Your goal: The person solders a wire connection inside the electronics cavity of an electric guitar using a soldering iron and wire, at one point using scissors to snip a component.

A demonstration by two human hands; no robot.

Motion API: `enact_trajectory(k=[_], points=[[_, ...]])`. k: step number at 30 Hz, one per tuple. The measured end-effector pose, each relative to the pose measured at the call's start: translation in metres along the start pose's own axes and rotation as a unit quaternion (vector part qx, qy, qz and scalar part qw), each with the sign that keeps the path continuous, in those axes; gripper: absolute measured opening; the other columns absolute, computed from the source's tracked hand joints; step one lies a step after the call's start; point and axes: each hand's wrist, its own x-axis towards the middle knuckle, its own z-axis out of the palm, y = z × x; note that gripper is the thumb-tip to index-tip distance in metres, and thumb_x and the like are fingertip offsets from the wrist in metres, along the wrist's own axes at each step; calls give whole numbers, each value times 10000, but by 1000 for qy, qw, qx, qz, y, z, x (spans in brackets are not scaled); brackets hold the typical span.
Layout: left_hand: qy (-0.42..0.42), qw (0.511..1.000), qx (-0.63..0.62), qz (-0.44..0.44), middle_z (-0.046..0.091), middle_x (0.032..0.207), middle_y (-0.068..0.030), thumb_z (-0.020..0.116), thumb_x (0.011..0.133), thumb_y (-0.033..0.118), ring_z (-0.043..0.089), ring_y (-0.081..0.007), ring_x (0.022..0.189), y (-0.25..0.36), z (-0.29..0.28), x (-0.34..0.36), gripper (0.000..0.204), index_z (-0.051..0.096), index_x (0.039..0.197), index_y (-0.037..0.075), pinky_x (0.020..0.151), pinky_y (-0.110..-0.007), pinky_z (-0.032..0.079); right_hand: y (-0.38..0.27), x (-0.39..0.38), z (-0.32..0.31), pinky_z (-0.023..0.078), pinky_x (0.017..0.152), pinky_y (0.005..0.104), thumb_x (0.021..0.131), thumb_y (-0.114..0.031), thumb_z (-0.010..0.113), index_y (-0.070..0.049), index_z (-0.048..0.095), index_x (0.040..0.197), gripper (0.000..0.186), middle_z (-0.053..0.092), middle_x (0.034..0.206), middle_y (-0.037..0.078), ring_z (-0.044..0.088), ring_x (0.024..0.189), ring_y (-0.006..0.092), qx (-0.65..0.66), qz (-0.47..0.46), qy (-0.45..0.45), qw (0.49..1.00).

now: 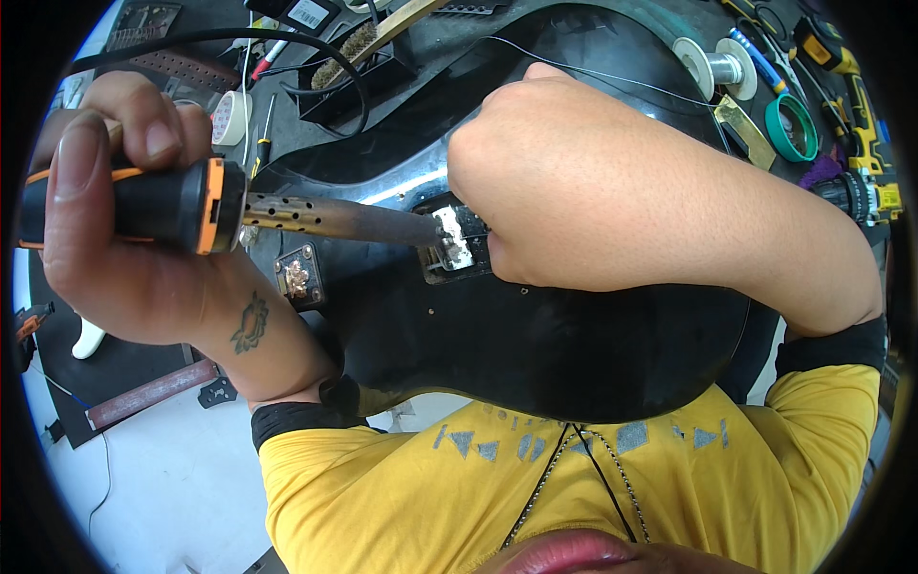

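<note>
A glossy black guitar body [593, 354] lies in front of me, with a rectangular cavity in its middle. My left hand [124, 277] is closed round the black and orange handle of a soldering iron [335, 215]. The iron's barrel points right, and its front end is at a shiny silvery metal piece [457, 239] in the cavity; the exact tip is hard to make out. Over the cavity's right side, my right hand [555, 182] is curled into a fist. Its fingertips and anything in them are hidden. A small square plate [299, 275] with coppery metal sits left of the cavity.
A spool of silvery wire [732, 69] stands at the far right, its strand running left behind my right hand. Beside it are a green ring [792, 127] and a yellow-black power tool [865, 134]. Far left are a wooden brush [392, 24], black cable [325, 57] and tape roll [230, 118].
</note>
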Motion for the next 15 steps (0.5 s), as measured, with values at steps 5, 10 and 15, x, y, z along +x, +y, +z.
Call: enact_trajectory(k=[5,10,15], points=[[12,1000,7,11,545,821,-126,538,932,194,381,-137,584,-1,-3,1,108,569,934,91,561,-286,318,3,-1,5,540,800,426,678,-65,686,29,689,654,97,615,618,209,664,662,371,17,-13,38,999],[53,998,-3,22,531,852,-115,522,934,247,362,-139,591,2,-8,1,172,563,944,81,547,-278,317,3,-1,5,529,789,436,668,-69,693,21,679,656,93,622,648,213,667,709,384,14,2,29,999],[20,999,1,32,525,865,-126,541,926,264,365,-141,605,5,-15,2,192,565,935,74,537,-272,312,5,-3,9,520,815,427,679,-69,707,6,675,670,82,638,675,184,674,772,363,26,-1,33,999]])
